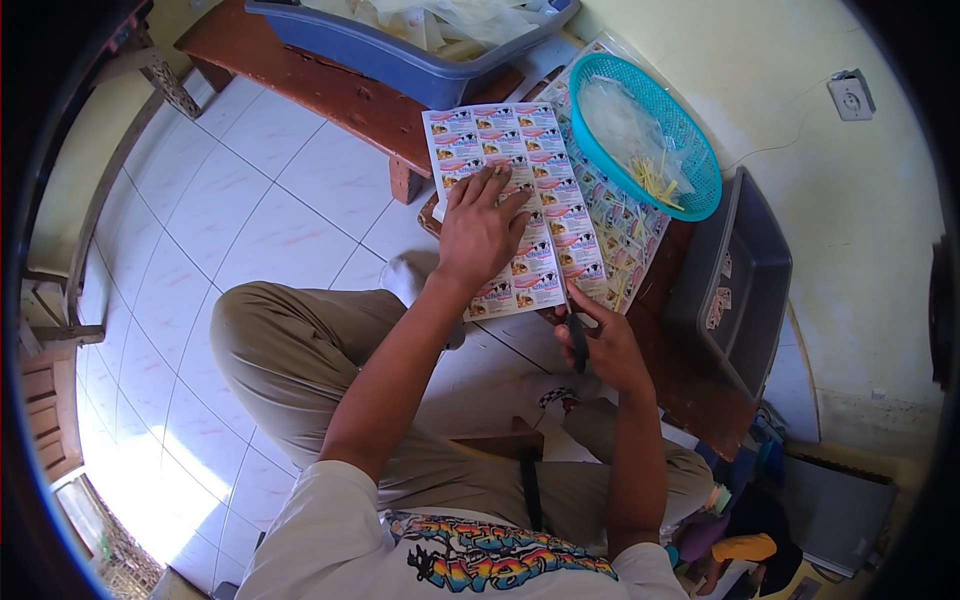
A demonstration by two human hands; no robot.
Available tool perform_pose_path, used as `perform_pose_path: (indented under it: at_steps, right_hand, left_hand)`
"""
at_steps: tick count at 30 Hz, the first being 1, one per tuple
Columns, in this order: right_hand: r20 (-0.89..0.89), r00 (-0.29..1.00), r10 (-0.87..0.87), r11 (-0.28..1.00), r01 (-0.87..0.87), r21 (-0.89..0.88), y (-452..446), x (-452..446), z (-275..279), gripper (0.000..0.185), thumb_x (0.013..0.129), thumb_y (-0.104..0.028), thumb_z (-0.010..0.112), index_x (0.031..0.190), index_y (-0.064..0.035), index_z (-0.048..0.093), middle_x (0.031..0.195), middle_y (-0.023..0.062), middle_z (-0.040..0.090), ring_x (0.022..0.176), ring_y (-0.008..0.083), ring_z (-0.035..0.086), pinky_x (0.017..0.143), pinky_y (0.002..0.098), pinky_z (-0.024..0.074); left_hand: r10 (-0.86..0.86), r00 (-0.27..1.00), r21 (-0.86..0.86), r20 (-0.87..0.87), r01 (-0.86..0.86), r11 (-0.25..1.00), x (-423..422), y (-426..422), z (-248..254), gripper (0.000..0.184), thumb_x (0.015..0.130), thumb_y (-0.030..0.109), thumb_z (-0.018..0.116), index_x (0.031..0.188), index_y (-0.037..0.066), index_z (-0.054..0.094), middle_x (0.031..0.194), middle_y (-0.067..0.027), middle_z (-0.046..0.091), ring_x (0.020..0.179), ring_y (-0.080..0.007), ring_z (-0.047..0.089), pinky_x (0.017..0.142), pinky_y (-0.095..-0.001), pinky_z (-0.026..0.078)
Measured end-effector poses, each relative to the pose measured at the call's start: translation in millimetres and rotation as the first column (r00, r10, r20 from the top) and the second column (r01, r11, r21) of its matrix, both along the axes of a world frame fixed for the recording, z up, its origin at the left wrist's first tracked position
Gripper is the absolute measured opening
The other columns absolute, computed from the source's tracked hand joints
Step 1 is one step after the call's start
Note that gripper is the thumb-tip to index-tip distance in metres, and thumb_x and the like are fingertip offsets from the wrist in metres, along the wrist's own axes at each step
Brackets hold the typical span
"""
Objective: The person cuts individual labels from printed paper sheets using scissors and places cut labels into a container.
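Splaying the left hand (480,238), grasping nothing, flat over the white paper sheet of colourful printed labels (534,266), beside the turquoise plastic basket (707,165); curling the right hand (612,350) around black-handled scissors (577,347); possibly risking crooked cuts by letting paper slip.

Left hand (484,232) spread on the sheet (532,260), right hand (608,345) gripping the scissors (577,342) at its near edge! Yellow strips (655,185) sit in the teal basket (700,165), the blue tub (400,62) rests on the bench (290,75), grey bin (748,310) off right.
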State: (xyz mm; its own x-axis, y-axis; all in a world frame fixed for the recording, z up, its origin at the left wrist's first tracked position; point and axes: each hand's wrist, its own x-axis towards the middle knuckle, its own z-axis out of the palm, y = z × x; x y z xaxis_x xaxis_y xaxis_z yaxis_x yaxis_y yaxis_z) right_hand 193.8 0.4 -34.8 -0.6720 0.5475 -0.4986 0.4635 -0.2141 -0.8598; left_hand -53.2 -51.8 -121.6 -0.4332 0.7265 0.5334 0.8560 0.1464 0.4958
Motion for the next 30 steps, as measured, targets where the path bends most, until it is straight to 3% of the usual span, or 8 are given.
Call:
perform_pose_path:
  at_steps: [4, 9, 30]
  right_hand:
    - [0.003, 1.000, 0.002, 1.000, -0.002, 0.022, 0.5, -1.6, -0.7, 0.078, 0.094, -0.011, 0.083, 0.162, -0.0094, 0.046, 0.114, 0.0031, 0.068, 0.075, 0.0082, 0.064, 0.063, 0.0278, 0.0550]
    - [0.051, 0.999, -0.003, 0.998, 0.000, 0.058, 2.3, -13.8, 3.0, 0.075, 0.093, -0.017, 0.084, 0.160, -0.0113, 0.049, 0.091, 0.0005, 0.071, 0.072, 0.0073, 0.064, 0.065, 0.0276, 0.0552]
    - [0.066, 0.997, 0.050, 0.992, -0.057, 0.110, 9.1, -13.0, -4.4, 0.077, 0.094, -0.020, 0.083, 0.161, -0.0125, 0.048, 0.080, -0.0004, 0.069, 0.068, 0.0076, 0.063, 0.064, 0.0277, 0.0533]
  left_hand:
    - [0.003, 1.000, 0.006, -0.015, -0.003, 1.000, -0.4, 0.2, -1.0, 0.031, 0.094, 0.026, 0.074, 0.123, 0.015, 0.077, 0.143, -0.0137, 0.065, 0.141, -0.0319, 0.054, 0.118, -0.0484, 0.038]
    - [-0.008, 1.000, 0.012, 0.000, 0.008, 1.000, -0.4, -0.6, -0.7, 0.031, 0.094, 0.026, 0.075, 0.123, 0.015, 0.077, 0.143, -0.0139, 0.066, 0.141, -0.0323, 0.054, 0.117, -0.0490, 0.038]
    - [-0.004, 1.000, 0.017, -0.008, 0.005, 1.000, -0.3, -1.0, 0.1, 0.031, 0.094, 0.026, 0.075, 0.122, 0.015, 0.078, 0.141, -0.0144, 0.066, 0.141, -0.0332, 0.054, 0.117, -0.0492, 0.038]
